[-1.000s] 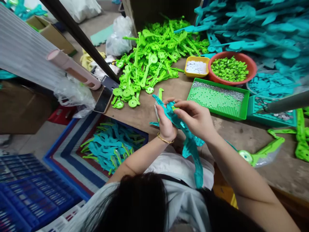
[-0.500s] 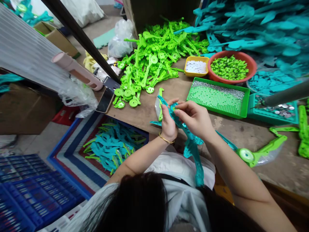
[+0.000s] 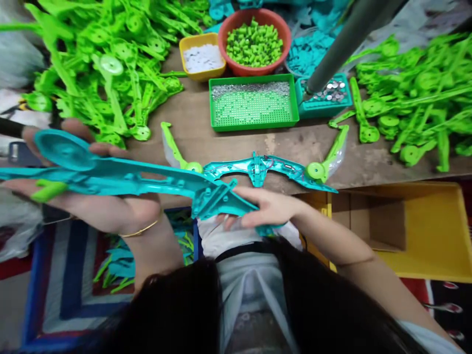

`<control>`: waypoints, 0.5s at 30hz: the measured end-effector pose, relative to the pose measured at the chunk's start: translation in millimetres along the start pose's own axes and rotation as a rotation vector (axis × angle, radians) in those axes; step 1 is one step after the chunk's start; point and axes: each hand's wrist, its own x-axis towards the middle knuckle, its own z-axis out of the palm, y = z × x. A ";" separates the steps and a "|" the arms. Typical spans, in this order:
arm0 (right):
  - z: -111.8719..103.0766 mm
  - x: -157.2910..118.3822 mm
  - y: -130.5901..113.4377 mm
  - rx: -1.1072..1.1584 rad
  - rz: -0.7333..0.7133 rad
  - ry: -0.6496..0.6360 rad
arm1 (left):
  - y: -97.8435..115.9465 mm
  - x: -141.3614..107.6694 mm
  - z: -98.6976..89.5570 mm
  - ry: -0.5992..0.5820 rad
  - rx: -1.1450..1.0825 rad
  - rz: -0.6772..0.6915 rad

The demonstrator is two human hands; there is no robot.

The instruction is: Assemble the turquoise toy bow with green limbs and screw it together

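A long teal plastic shell [image 3: 158, 179], ribbed inside and shaped like half of a toy bow, is held across my lap in both hands. My left hand [image 3: 114, 214] supports its left part from beneath, fingers showing behind the round end; a small green piece [image 3: 49, 191] sticks out there. My right hand [image 3: 273, 206] grips the shell near its wider middle, some fingertips hidden underneath. Just beyond, a matching teal bow half [image 3: 291, 169] lies on the table with thin wires inside. Green arms with clear film, a left one [image 3: 177, 152] and a right one [image 3: 334, 155], stand at its ends.
Green parts are heaped at the left [image 3: 121, 64] and right [image 3: 416, 93]. Behind the bow half stand a green tray [image 3: 254, 129] of small metal pieces, a yellow tub [image 3: 202, 73], a red bowl [image 3: 254, 71] and a teal basket [image 3: 324, 109]. A grey pole [image 3: 342, 44] slants down.
My view has swung right. My hands, earlier close together working at the teal piece, are now spread apart along the shell, which lies crosswise. The wired bow half has come into full view.
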 end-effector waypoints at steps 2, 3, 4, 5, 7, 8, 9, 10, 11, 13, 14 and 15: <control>12.3 3.6 -1.3 0.054 -0.003 -0.068 | -4.4 -7.7 4.4 0.001 0.046 0.028; 18.4 10.5 -2.5 -0.019 0.005 0.010 | -10.1 -13.3 9.4 -0.004 0.067 0.041; 23.9 19.6 -4.1 -0.132 0.020 0.122 | -16.7 -19.3 15.2 -0.013 0.093 0.053; 28.6 30.0 -5.7 -0.259 0.043 0.222 | -23.0 -25.0 20.7 -0.024 0.128 0.078; 34.5 49.6 -9.5 -0.488 0.074 0.284 | -30.9 -32.9 26.5 -0.062 0.212 0.176; 35.3 56.8 -11.8 -0.588 0.063 0.248 | -31.4 -34.3 25.0 -0.081 0.251 0.245; 34.7 61.2 -14.6 -0.689 0.025 0.198 | -29.4 -34.0 19.8 -0.092 0.283 0.314; 32.5 62.6 -17.7 -0.796 -0.029 0.168 | -25.4 -32.3 10.7 -0.093 0.313 0.368; 29.0 61.1 -20.7 -0.912 -0.083 0.183 | -20.2 -29.8 -2.0 -0.088 0.348 0.396; 19.0 50.9 -24.3 -1.155 -0.160 0.312 | -10.0 -25.2 -34.5 -0.089 0.502 0.333; 13.4 43.3 -23.8 -1.267 -0.180 0.372 | -6.7 -23.9 -51.8 -0.128 0.611 0.221; 8.1 34.8 -21.3 -1.361 -0.194 0.390 | -5.1 -23.7 -68.0 -0.199 0.702 0.046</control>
